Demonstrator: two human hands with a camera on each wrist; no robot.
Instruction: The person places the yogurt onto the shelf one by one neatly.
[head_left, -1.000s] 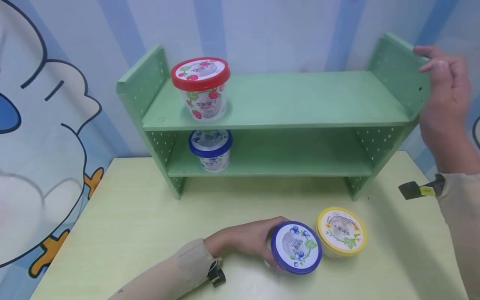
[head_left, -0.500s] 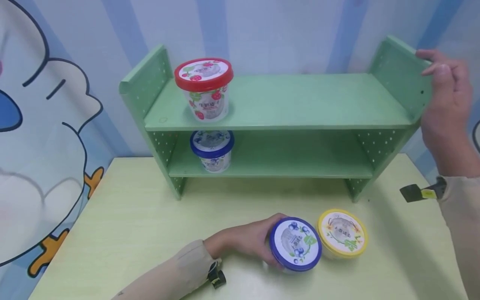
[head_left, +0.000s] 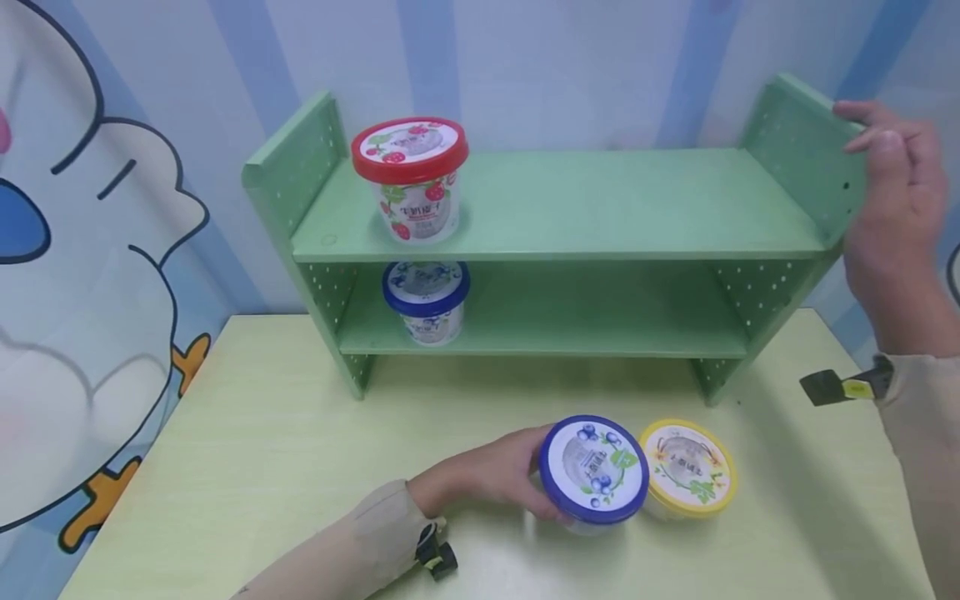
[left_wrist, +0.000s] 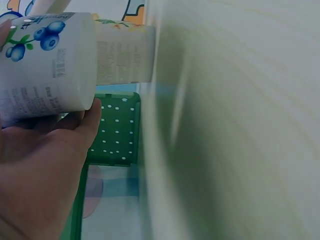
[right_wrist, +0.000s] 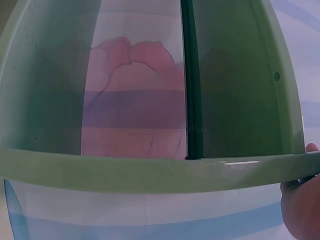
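Note:
My left hand [head_left: 506, 471] grips the side of a white tub with a blue lid [head_left: 594, 469] and a blueberry print. In the left wrist view this tub [left_wrist: 50, 65] is held above the table, its base clear of the surface. Just right of it stands a yellow-lidded tub [head_left: 688, 468], partly overlapped by the held one. At the upper right, my right hand [head_left: 900, 187] grips the top of the right side panel of a green two-tier shelf [head_left: 600, 204]. The right wrist view shows fingers [right_wrist: 300, 207] around that panel's edge.
A red-lidded strawberry tub [head_left: 416, 179] stands at the left of the upper tier. Below it, another blue-lidded tub [head_left: 427, 302] sits on the lower tier. The shelf stands at the back of a pale table [head_left: 262, 467], against a striped wall [head_left: 555, 75] with cartoon figures.
My left hand has raised the blue-lidded tub off the table and moved it slightly away from me. My right hand has stayed at the shelf panel.

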